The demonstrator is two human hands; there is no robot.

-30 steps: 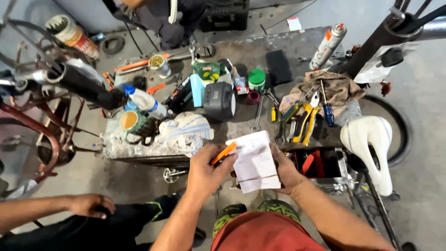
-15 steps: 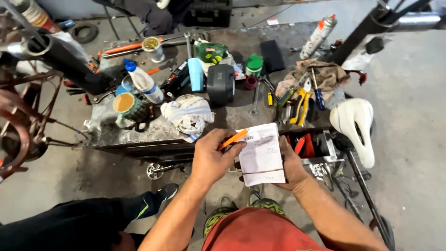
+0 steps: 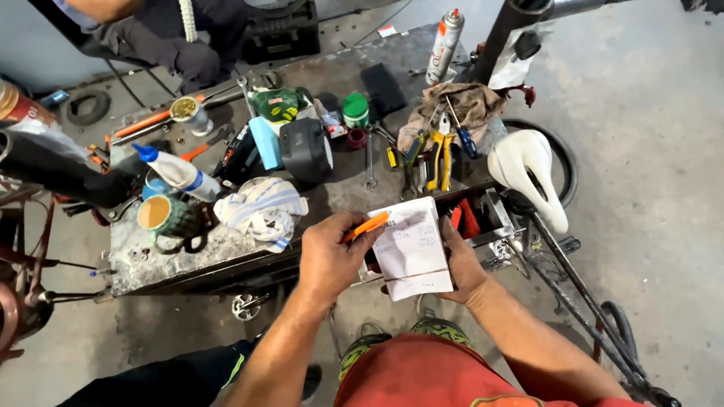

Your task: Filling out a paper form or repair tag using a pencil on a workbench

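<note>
Head view:
Pad (image 3: 412,247): small white paper pad, rectangular, printed lines, a band across its lower part; long axis runs near to far, top edge tipped toward the bench (image 3: 226,256); held just in front of bench's near edge.
Pen (image 3: 365,226): orange plastic, slim; long axis slants up to the right, tip touching pad's upper left corner.
Left hand (image 3: 329,260): fingers curled shut around pen, at pad's left edge.
Right hand (image 3: 460,264): closed on pad, palm under it, thumb along its right edge.
Bench: dark metal top, scuffed, dusty, cluttered.
Cloth (image 3: 260,211): striped white rag, bunched, on bench just beyond left hand.
Mug (image 3: 160,216): green, round, left of cloth.
Pliers (image 3: 439,158): yellow handles, on bench beyond pad.
Saddle (image 3: 528,173): white, smooth bike seat, right of bench.
</note>
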